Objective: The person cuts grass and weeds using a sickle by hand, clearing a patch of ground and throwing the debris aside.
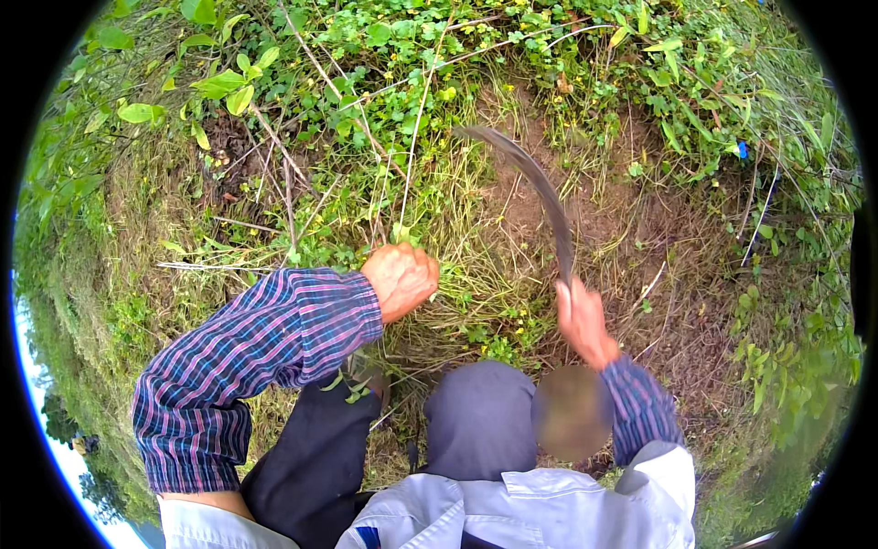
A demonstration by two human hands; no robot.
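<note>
My right hand [586,319] grips the lower end of a sickle, whose curved metal blade [545,189] arcs up and to the left over bare soil and cut grass. The blade is slightly blurred, and its handle is hidden in my hand. To the left, my left hand [405,281] is closed around thin plant stems [377,226] that rise above the fist. Flattened grass [487,281] lies on the ground between my hands. Striped sleeves cover both forearms.
Low leafy plants [425,41] with small yellow flowers grow ahead, crossed by dry twigs [418,130]. A leafy shrub [226,86] stands at the upper left. More weeds [761,123] with a blue flower [742,149] are at the right. My knees in dark trousers [480,418] are below.
</note>
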